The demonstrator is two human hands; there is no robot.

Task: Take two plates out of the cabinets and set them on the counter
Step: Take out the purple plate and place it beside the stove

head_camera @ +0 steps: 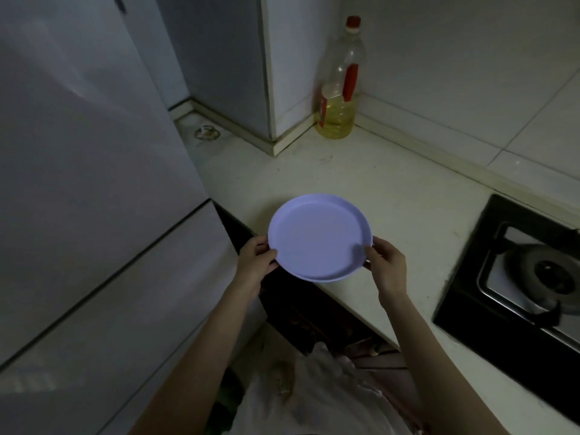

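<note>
Hands (255,260) gripping plate (318,238) over counter (392,196)

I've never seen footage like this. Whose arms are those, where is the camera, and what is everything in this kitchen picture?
There is no machine here: a person wears a wide-angle camera on the head, so you look down along their own two bare arms. The left hand and the right hand each grip one edge of a round pale lilac plastic plate; a second rim showing under its near edge suggests two stacked plates, though I cannot be sure. The plate is over the front edge of a pale stone counter; whether it rests there yet is unclear. At the back corner stands a clear plastic bottle of yellow oil with a red cap. On the right is a black gas hob, on the left a tall white fridge.
</note>
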